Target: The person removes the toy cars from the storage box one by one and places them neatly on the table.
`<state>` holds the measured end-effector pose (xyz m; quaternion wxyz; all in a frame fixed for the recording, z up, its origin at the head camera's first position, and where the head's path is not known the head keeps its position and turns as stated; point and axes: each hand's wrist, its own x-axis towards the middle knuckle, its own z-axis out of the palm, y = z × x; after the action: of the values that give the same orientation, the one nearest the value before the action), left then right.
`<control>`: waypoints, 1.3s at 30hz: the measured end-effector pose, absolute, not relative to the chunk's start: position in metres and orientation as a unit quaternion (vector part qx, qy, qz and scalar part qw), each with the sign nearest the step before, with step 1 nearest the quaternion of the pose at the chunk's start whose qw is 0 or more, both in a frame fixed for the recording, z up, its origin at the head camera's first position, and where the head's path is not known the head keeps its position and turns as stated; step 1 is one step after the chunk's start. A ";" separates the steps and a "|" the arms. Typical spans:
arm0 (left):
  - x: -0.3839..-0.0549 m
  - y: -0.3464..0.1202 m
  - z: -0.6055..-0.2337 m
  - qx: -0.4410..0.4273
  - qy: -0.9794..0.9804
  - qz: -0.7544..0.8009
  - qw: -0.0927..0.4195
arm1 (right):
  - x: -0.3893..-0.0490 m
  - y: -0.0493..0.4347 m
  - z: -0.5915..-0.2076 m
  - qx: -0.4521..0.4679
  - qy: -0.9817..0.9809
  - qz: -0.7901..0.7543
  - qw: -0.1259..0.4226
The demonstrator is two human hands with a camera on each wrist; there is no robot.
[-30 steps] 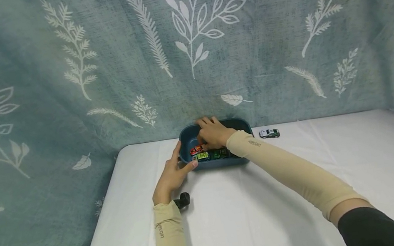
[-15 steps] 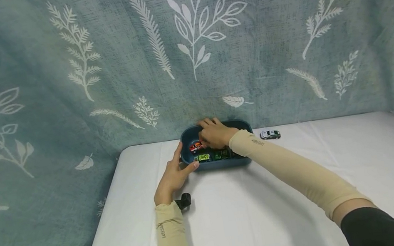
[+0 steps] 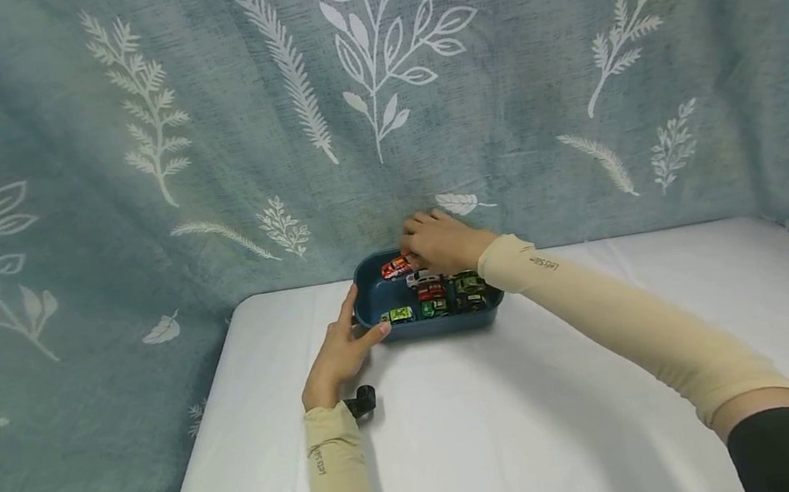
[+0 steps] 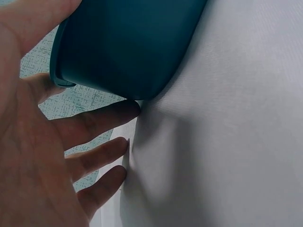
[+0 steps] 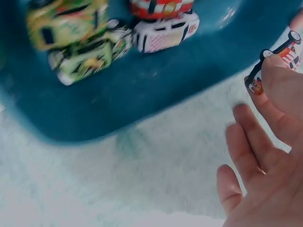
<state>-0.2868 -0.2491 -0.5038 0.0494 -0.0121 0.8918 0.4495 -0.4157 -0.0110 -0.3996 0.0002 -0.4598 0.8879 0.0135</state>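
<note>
The left hand (image 3: pixel 339 356) rests against the left end of a dark blue bin (image 3: pixel 363 292), thumb and index finger spread across its corner. In the left wrist view, its fingers are extended and one fingertip touches the bin's lower edge (image 4: pixel 142 98). At the bin's back rim, the right hand (image 3: pixel 448 238) pinches a red-and-white toy car (image 5: pixel 289 53) between thumb and finger. Below it in the bin sit a white toy car (image 3: pixel 422 277), a red one (image 3: pixel 431 292), and several green ones. A yellow-green toy car (image 3: pixel 398 315) lies apart near the front left.
A white cloth (image 3: pixel 452 440) covers the table. Right behind the bin hangs a teal leaf-print curtain (image 3: pixel 532 92). A black device (image 3: pixel 362 402) is strapped at the left wrist. The right sleeve (image 3: pixel 603 326) covers part of the table on the right.
My right hand has risen towards the back rim, carrying the red-and-white toy car up from the bin's floor. More toy cars show beneath. The white car on the table is now hidden.
</note>
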 end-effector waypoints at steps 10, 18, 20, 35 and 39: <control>-0.287 -0.251 -0.502 -0.007 0.898 0.436 0.055 | -0.408 0.023 -0.376 -0.438 0.899 0.017 0.025; -0.287 -0.253 -0.499 -0.006 0.900 0.430 0.065 | -0.400 0.039 -0.364 -0.414 0.909 0.036 0.033; -0.287 -0.252 -0.499 -0.007 0.900 0.431 0.065 | -0.399 0.044 -0.363 -0.411 0.910 0.034 0.033; -0.286 -0.248 -0.499 -0.008 0.896 0.438 0.070 | -0.400 0.100 -0.364 -0.372 0.927 0.004 0.053; -0.286 -0.249 -0.499 -0.009 0.895 0.439 0.075 | -0.401 0.116 -0.367 -0.374 0.926 -0.006 0.046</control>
<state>-0.2859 -0.2486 -0.4990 0.0748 -0.0086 0.8954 0.4388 -0.4006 0.1162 -0.3667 0.0464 -0.3737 0.9264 -0.0056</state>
